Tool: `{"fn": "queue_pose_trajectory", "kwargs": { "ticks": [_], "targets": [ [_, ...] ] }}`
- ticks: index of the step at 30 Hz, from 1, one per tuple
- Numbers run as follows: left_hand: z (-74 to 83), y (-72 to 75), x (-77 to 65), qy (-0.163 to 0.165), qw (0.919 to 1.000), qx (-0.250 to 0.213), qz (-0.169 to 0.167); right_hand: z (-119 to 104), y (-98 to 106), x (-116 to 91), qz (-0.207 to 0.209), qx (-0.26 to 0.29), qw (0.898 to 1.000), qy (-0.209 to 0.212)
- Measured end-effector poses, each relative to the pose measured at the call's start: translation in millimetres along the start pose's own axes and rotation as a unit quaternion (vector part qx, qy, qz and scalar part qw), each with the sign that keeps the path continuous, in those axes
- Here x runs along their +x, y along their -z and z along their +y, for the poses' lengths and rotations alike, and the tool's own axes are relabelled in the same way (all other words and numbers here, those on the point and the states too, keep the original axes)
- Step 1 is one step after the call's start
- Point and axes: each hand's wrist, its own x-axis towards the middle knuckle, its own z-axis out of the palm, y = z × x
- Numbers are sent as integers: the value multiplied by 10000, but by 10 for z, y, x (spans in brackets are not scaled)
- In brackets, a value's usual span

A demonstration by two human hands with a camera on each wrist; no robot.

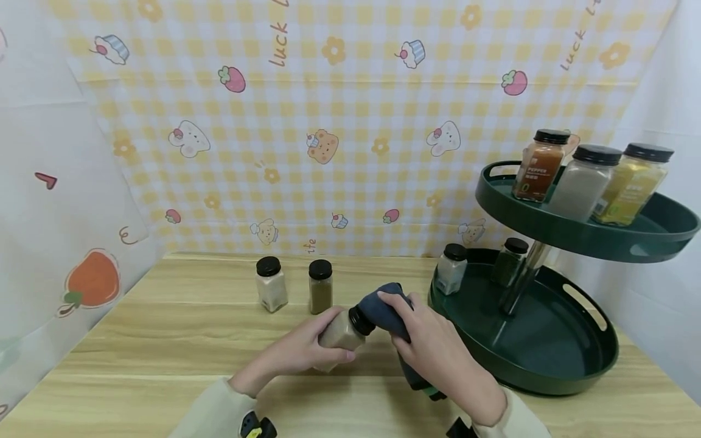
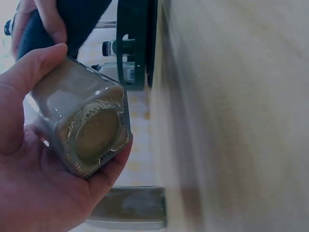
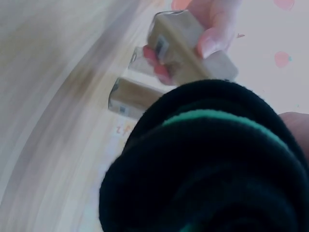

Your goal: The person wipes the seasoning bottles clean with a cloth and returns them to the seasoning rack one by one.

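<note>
Left hand (image 1: 306,351): here it is, fingers and thumb wrapped round a jar (image 1: 341,333), tilted above the table (image 1: 164,353) with its black lid (image 1: 361,320) toward the other hand.
Right hand (image 1: 429,337): gripping a dark cloth (image 1: 386,311), one end right against that lid; the two hands sit close, either side of it.
Jar bottom: the left wrist camera gets it, a squarish base with a round ring, hidden from the head view.
Jar side: over to the right wrist, and there's a small pale label (image 3: 162,47); below, the cloth looms large with a bright green stripe (image 3: 207,116).
Behind: a pale jar (image 1: 271,286) and a brown jar (image 1: 320,289) stand upright.
Green rack (image 1: 575,234): three jars up top, two below, seen whole only from the head.
</note>
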Motion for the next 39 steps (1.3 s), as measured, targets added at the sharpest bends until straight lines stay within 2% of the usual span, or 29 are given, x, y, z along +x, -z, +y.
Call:
{"fn": "queue_pose_trajectory", "kwargs": {
  "ticks": [7,10,14,19,24,31,39],
  "targets": [
    [91,5,-16,-106,9940,933,554,18,-36,8,80,-110,9999,-74],
    [91,-5,-19,-157,9900,1253,632,-25,-27,-5,85,-98,9999,-58],
    [56,-20,-17,-238,9869,1452,660,-102,12,-41,55,-44,10000,63],
    [22,-46,-10,-431,9870,1390,676,-122,29,-54,158,-80,9997,187],
    [26,-71,-4,-525,9884,1277,640,-9,-38,-13,339,-303,9989,129],
    [65,-76,-22,-426,9914,1055,647,99,-140,23,269,-412,9988,82],
    [73,-72,-18,-410,9930,972,536,7,-64,-9,360,-389,9986,55]
  ]
}}
